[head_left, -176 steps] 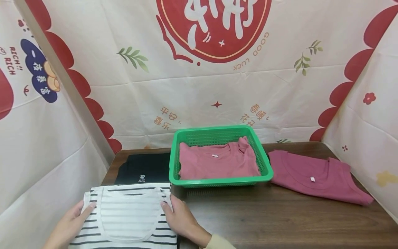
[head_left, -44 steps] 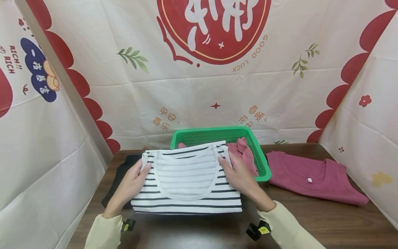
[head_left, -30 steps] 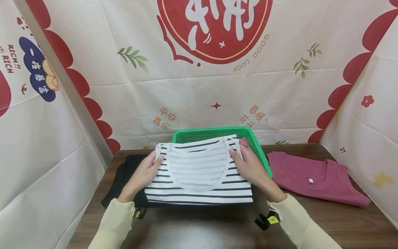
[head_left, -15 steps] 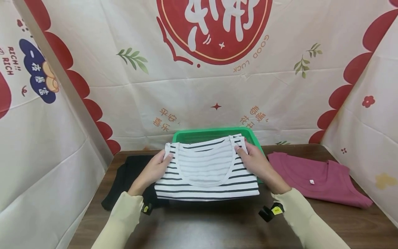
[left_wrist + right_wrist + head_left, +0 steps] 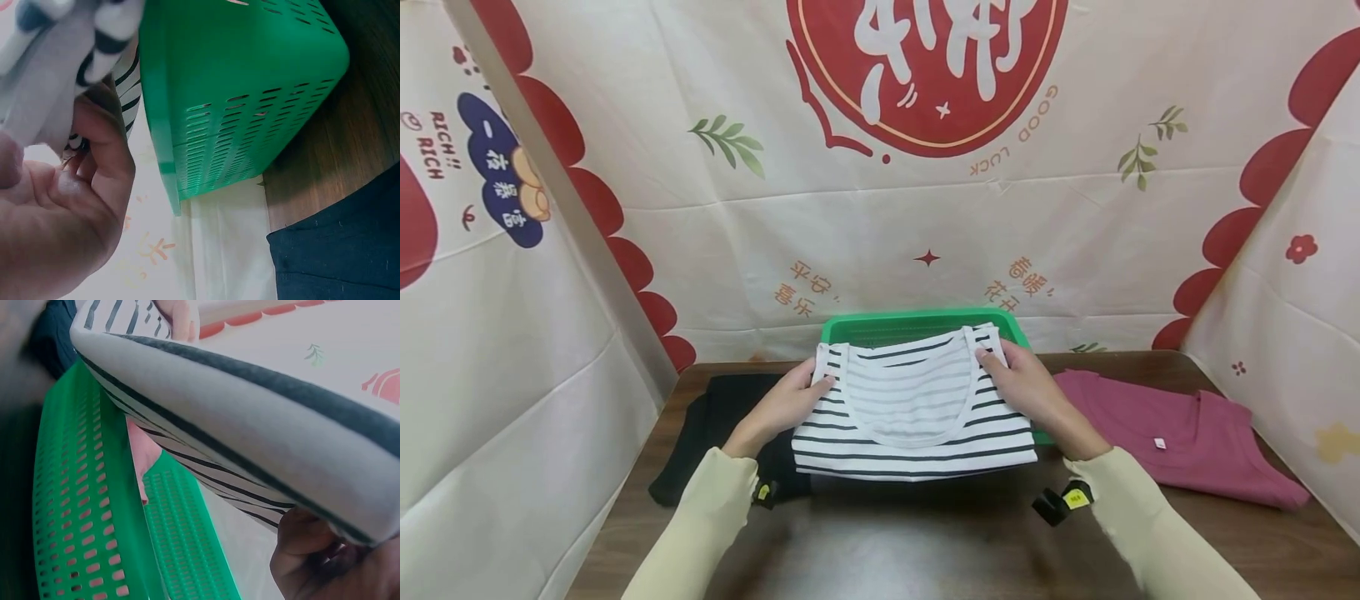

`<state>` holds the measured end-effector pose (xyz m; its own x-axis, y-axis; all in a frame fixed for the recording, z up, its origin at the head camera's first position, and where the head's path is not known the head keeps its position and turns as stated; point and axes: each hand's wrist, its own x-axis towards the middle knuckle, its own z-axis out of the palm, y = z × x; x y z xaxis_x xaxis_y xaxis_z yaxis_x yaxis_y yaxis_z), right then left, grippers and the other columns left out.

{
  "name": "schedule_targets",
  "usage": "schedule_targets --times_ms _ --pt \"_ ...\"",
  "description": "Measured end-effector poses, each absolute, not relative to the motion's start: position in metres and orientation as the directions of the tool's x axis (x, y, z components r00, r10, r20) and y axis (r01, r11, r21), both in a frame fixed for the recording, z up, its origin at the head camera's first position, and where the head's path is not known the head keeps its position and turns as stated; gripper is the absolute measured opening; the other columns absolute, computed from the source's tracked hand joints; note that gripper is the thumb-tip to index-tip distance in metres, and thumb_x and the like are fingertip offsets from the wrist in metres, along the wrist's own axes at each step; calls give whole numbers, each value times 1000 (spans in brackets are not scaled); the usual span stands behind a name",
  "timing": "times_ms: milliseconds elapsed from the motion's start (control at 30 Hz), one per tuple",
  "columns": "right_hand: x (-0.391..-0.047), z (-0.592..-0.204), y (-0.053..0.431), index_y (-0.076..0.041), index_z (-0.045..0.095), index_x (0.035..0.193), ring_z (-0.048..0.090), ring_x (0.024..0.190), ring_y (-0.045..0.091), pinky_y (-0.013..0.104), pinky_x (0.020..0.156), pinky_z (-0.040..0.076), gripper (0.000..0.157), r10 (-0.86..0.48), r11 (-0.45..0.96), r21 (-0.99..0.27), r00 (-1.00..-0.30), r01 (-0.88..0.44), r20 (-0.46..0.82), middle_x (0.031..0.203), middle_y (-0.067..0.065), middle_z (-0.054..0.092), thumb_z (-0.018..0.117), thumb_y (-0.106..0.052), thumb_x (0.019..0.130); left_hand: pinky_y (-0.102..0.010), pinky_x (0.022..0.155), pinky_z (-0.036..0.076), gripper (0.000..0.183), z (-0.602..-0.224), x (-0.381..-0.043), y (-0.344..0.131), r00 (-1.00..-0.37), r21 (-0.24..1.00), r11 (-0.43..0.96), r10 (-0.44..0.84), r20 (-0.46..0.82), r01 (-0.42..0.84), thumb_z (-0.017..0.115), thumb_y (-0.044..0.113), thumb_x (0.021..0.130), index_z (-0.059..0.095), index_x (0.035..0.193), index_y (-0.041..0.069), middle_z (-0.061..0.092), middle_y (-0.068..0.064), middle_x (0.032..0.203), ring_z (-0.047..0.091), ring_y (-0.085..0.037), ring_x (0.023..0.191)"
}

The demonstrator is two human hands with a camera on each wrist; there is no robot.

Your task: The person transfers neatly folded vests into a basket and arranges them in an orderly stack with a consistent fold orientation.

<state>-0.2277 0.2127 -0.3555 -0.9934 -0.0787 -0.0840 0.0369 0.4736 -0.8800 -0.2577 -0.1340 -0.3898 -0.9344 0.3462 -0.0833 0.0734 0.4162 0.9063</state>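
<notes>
A folded white tank top with black stripes (image 5: pixel 917 454) is held above the green plastic basket (image 5: pixel 917 320), covering most of it in the head view. My left hand (image 5: pixel 786 406) pinches one shoulder of the top, thumb on the upper side. The other shoulder is gripped by my right hand (image 5: pixel 1032 385) in the same way. From the right wrist, the striped top (image 5: pixel 237 419) hangs over the basket wall (image 5: pixel 81 506), and a piece of pink cloth (image 5: pixel 144 453) shows inside. In the left wrist view the basket's slotted side (image 5: pixel 231 119) stands beside my hand.
Black folded clothing (image 5: pixel 715 425) lies on the brown table (image 5: pixel 880 550) left of the basket. A folded dark pink top (image 5: pixel 1195 450) with a small white label lies to the right. A printed white cloth (image 5: pixel 880 225) hangs behind and at both sides.
Both hands have lifted the striped top from the black clothing at the left and carried it right, over the basket. In the last half second it shifted slightly right. The pink garment in the basket became covered.
</notes>
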Motion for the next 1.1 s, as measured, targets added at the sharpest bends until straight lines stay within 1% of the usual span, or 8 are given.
schedule_targets --times_ms 233,433,600,767,967,1100 --pt "-235 -354 224 -9 45 143 70 75 19 36 64 57 52 -72 524 -851 -993 42 -94 100 12 71 43 -45 105 -38 75 58 44 -392 -266 -132 -904 929 366 414 -106 59 49 22 105 39 148 22 70 -10 109 72 -22 85" --pt "-241 -351 233 -9 42 145 71 74 21 37 63 58 57 -89 530 -847 -991 39 -101 100 13 71 43 -48 104 -38 78 57 44 -390 -272 -127 -885 937 345 450 -117 51 47 22 106 37 149 21 69 -11 112 72 -22 89" --pt "-246 -350 237 -10 40 147 71 75 22 37 64 58 57 -91 542 -839 -990 42 -109 102 13 70 44 -47 104 -38 82 55 43 -385 -276 -123 -880 936 352 452 -144 27 44 22 107 37 149 22 69 -9 112 71 -21 91" --pt "-255 -349 238 -11 41 147 72 75 22 38 64 59 57 -97 539 -840 -987 54 -125 103 13 70 45 -47 104 -38 81 55 43 -381 -280 -121 -887 928 371 422 -187 -20 43 24 107 37 149 23 69 -8 111 70 -21 91" --pt "-263 -348 241 -8 40 148 70 76 19 34 66 57 57 -121 577 -816 -986 27 -118 106 14 69 43 -45 105 -36 84 54 44 -378 -284 -121 -872 927 370 436 -222 -52 42 24 107 36 150 21 69 -8 113 70 -20 93" --pt "-268 -345 242 -7 40 148 71 78 20 35 68 58 56 -137 566 -824 -981 38 -140 109 15 69 42 -44 105 -35 86 53 46 -376 -288 -122 -865 930 363 446 -231 -62 42 25 107 34 152 22 69 -7 115 70 -20 95"
